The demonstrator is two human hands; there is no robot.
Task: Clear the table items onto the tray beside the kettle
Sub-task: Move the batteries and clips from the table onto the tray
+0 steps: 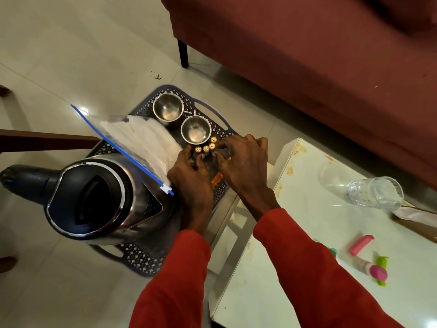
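A dark perforated tray (212, 110) lies on the floor beside a steel kettle (94, 197). On it stand two steel cups (168, 110) (196, 129), a zip bag of white material (142, 140) and several small orange batteries (205, 147) standing upright in a row. My left hand (191, 176) and my right hand (241, 162) are both over the tray with fingers curled around the batteries, fingertips pinching them. More orange batteries (217, 179) lie between my hands. On the white table (307, 233) lie a clear glass (373, 192), a pink piece (360, 245) and a pink-capped tube (371, 269).
A red sofa (307, 55) with a black leg (183, 54) runs behind the tray and table. A green clip (382, 263) lies by the tube, and a wrapped stick (413, 214) sits at the table's right edge. Pale floor tiles (71, 55) spread to the left.
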